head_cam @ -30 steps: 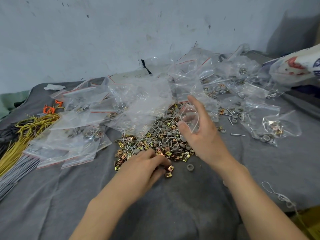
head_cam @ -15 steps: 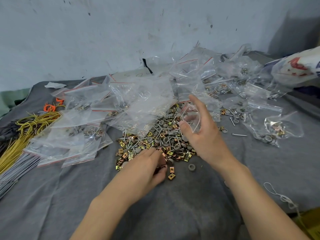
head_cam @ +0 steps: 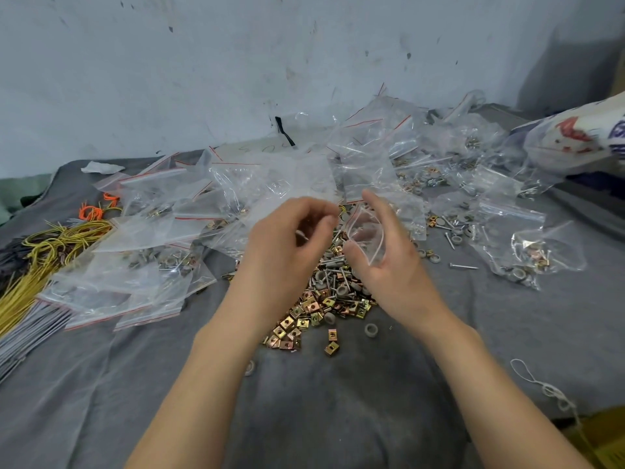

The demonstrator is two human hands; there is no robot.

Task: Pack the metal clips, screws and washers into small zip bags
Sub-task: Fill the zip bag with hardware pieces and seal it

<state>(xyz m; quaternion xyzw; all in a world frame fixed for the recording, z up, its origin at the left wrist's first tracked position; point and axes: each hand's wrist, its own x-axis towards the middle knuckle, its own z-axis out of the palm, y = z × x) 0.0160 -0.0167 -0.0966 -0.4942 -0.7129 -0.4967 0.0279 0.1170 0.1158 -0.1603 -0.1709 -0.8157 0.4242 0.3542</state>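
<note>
Left hand [head_cam: 291, 238] was up over the far edge of the hardware pile [head_cam: 324, 296]. Fingers curled in, tips bunched on a small pale part [head_cam: 301, 235]; couldn't tell which kind. Right hand [head_cam: 389, 265] was just at its 3 o'clock, thumb and fingers holding a small zip bag [head_cam: 367, 236]. The bag was clear, its mouth turned toward the left hand. The hands were close but not touching.

The pile sat on the grey cloth [head_cam: 338, 418] below both hands. Brass-coloured clips [head_cam: 311, 306] lay on the near side, with grey washers [head_cam: 321, 275] and screws [head_cam: 338, 238] mixed behind. Strays at the pile's 6 o'clock: a stray clip [head_cam: 331, 348] and a stray washer [head_cam: 371, 330]. A loose screw [head_cam: 463, 266] lay at 3 o'clock, well apart.

Empty bags [head_cam: 270, 184] were heaped at the pile's 12 o'clock. Filled bags [head_cam: 118, 296] were stacked at 9 o'clock, and more filled bags [head_cam: 521, 255] lay at 3 o'clock. A yellow wire bundle [head_cam: 50, 242] and orange ties [head_cam: 89, 211] lay beyond the 9 o'clock stack. A grey cable bundle [head_cam: 20, 336] sat at 8 o'clock, at the frame edge. White string [head_cam: 541, 384] lay at 4 o'clock near the cloth edge. A large printed bag [head_cam: 575, 143] was at 2 o'clock, near the wall [head_cam: 169, 62].
</note>
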